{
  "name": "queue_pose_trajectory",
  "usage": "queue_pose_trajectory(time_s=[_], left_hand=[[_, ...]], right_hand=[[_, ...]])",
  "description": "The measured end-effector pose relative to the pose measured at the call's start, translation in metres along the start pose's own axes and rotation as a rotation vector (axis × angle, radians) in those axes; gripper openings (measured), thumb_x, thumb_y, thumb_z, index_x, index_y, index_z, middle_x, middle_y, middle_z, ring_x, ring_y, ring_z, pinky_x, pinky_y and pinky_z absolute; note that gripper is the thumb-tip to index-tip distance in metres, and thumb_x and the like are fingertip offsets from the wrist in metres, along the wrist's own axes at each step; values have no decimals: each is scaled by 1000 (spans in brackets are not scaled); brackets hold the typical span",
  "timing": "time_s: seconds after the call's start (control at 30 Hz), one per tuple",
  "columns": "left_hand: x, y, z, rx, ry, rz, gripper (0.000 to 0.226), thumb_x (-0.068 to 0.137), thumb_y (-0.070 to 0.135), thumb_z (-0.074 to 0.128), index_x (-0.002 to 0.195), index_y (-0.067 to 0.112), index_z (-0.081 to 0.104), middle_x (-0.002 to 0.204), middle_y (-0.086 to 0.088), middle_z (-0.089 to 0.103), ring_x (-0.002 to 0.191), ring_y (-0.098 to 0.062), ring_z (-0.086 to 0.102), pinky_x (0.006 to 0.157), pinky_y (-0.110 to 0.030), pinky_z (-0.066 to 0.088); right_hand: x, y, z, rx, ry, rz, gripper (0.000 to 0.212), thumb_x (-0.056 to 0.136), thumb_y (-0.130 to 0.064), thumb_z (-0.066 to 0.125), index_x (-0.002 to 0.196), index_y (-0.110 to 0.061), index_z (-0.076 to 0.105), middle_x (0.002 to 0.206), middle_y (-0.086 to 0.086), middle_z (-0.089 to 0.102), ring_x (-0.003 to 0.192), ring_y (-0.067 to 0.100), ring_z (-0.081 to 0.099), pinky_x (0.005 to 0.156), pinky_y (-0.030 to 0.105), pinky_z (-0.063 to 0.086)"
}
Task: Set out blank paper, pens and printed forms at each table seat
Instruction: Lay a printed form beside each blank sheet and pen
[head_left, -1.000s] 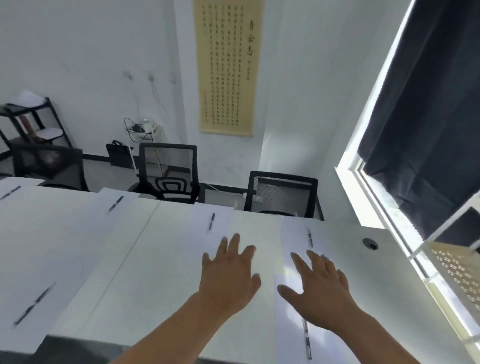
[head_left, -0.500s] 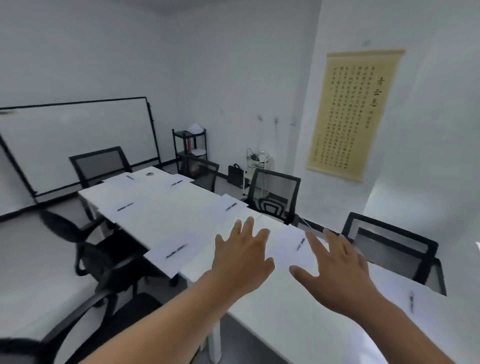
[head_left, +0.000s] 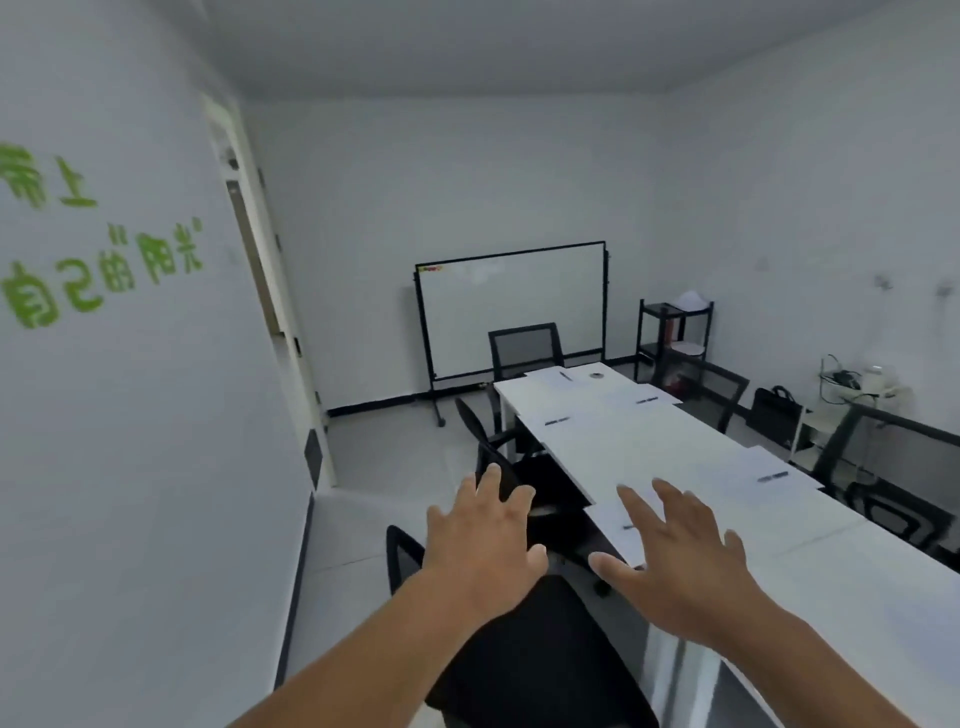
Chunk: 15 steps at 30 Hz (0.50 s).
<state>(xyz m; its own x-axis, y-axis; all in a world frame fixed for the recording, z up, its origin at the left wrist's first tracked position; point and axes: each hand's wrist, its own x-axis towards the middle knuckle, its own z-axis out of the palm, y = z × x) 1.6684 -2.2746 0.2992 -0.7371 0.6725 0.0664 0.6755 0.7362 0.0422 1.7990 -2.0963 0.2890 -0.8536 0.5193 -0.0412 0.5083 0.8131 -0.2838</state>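
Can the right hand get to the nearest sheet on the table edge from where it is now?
Probably yes. The right hand is open, holds nothing and sits in front of the nearest sheet in this view, with nothing visible between them. How high it is above the paper can't be told.

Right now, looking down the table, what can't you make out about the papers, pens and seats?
Head view only:
- Nearest sheet: the right hand covers most of it, so a pen there is unclear.
- Sheets' print: too small and blurred to tell forms from blank paper.
- Far pens: dark smears only.
- Near end of the table: cut off by the frame edge.
- Left hand: hides part of a chair.
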Motion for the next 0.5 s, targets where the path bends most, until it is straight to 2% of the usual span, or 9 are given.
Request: queue_pose_trajectory(time_s=[0.2, 0.5], left_hand=[[-6, -103, -10, -20, 2, -80, 71, 104, 57, 53, 166, 35, 26, 181, -7, 8, 167, -34, 10, 126, -67, 30], [58, -243, -38, 18, 2, -34, 72, 104, 53, 55, 167, 33, 25, 182, -9, 4, 169, -37, 6, 126, -69, 28]], right_hand=[[30, -108, 16, -33, -14, -111, 97, 96, -84, 40, 172, -41, -3, 181, -2, -11, 168, 30, -11, 130, 66, 12], [105, -259, 27, -56, 32, -124, 97, 96, -83, 45, 172, -41, 0, 181, -1, -9, 168, 30, -11, 130, 67, 12]])
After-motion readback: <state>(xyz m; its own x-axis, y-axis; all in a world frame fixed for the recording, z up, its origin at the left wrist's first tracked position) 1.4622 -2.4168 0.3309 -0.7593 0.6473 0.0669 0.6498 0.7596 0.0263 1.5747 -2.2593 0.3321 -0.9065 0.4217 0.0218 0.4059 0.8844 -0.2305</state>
